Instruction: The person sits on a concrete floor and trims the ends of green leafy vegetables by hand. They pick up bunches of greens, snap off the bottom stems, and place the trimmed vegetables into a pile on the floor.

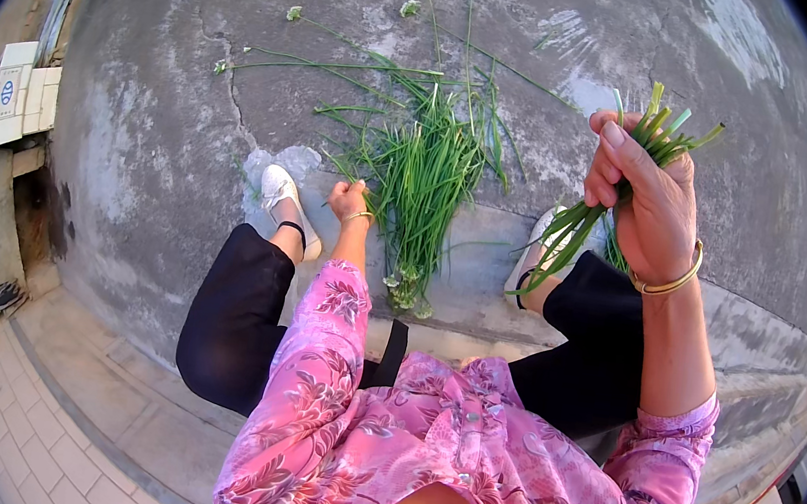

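Note:
Raised at the right, my right hand (648, 199) grips a small bunch of garlic chives (569, 227). Their cut stem ends stick up past the thumb and the leaves hang down toward my right shoe. A large loose heap of garlic chives (432, 172) lies on the concrete between my feet, with white flower heads (406, 290) at its near end. At the heap's left edge is my left hand (349, 200), fingers curled; whether a blade is pinched in them is unclear. More green leaves (616, 244) show partly behind my right wrist.
Long flower stalks (336, 62) with white heads spread beyond the heap on cracked concrete (164, 109). My left shoe (279, 184) and right shoe (546, 228) flank the heap. A low concrete step edge (750, 325) runs at the right. Pale boxes (11, 94) stand far left.

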{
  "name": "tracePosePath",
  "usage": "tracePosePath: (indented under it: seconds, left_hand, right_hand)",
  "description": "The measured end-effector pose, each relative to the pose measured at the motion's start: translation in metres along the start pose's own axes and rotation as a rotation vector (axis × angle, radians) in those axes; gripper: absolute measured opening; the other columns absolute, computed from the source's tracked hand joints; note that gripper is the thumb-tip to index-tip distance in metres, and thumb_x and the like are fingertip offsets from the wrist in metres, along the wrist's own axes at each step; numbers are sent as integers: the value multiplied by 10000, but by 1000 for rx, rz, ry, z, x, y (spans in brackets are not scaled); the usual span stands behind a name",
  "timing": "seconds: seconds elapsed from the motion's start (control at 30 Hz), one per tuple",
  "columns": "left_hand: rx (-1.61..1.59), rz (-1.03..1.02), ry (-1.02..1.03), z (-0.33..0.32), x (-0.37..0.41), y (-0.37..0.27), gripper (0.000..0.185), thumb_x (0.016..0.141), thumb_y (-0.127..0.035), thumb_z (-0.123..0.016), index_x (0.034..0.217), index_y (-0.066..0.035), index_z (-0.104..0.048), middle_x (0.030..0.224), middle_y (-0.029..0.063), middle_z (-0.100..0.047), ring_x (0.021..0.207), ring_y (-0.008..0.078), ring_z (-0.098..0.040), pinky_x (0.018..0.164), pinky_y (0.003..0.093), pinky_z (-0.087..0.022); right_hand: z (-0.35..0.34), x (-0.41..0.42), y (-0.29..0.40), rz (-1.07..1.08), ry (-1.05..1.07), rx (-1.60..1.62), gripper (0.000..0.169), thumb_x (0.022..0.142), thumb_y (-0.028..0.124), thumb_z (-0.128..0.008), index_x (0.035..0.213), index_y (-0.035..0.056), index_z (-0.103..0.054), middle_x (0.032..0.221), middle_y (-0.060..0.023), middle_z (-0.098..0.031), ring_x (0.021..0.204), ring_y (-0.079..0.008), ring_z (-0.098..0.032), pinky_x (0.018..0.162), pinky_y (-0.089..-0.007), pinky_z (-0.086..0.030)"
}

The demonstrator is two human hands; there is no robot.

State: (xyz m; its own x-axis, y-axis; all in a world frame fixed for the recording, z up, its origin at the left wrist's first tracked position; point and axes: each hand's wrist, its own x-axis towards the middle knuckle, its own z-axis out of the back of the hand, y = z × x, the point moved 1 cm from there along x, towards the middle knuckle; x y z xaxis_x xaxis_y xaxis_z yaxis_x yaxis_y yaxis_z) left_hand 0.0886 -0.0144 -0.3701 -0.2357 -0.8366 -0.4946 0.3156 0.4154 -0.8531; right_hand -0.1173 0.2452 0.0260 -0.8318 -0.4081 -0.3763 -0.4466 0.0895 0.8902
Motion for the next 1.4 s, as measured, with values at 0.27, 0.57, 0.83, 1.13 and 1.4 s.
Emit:
tracePosePath:
  seconds: [0.27, 0.57, 0.83, 1.13, 1.4]
  left_hand:
    - [-281, -176, 414, -36, -72, -81, 142, 779, 1, -562, 920, 20, -548, 696, 76, -574, 420, 100, -458, 367, 219, -353]
    - [-183, -438, 750, -56, -154, -195, 129, 846, -85, -574, 909, 19, -618, 691, 36, -583, 478, 60, -456, 424, 192, -343]
    - [-83, -481, 908, -41, -194, -251, 133, 849, -90, -571, 903, 25, -607, 723, 56, -590, 523, 94, -494, 473, 204, -374]
    - [94, -558, 964, -20, -210, -281, 117, 853, -73, -555, 890, 28, -599, 719, 57, -583, 522, 99, -494, 470, 211, -374]
    - [82, -432, 996, -12, -201, -280, 111, 858, -76, -547, 888, 24, -585, 729, 66, -583, 529, 106, -496, 468, 216, -379]
  right_hand:
    - [-7, 0, -8, 47, 112, -212, 209, 827, 175, -615, 901, -19, -594, 562, 30, -447, 485, -55, -403, 469, -210, -344]
    - [-4, 9, -28, 230, 64, -615, 226, 723, 237, -664, 813, 30, -671, 621, -57, -591, 569, -119, -535, 564, -301, -427]
    - [-14, 6, -29, 133, 155, -558, 277, 708, 283, -709, 783, 19, -674, 618, -57, -587, 593, -118, -537, 565, -290, -423]
    - [-32, 0, -33, 166, 235, -437, 204, 738, 204, -705, 768, 11, -644, 581, -10, -547, 476, -55, -444, 409, -240, -336]
    - [-31, 11, -48, 48, 328, -181, 118, 737, 106, -659, 728, -1, -611, 548, -2, -511, 427, -49, -423, 344, -223, -289]
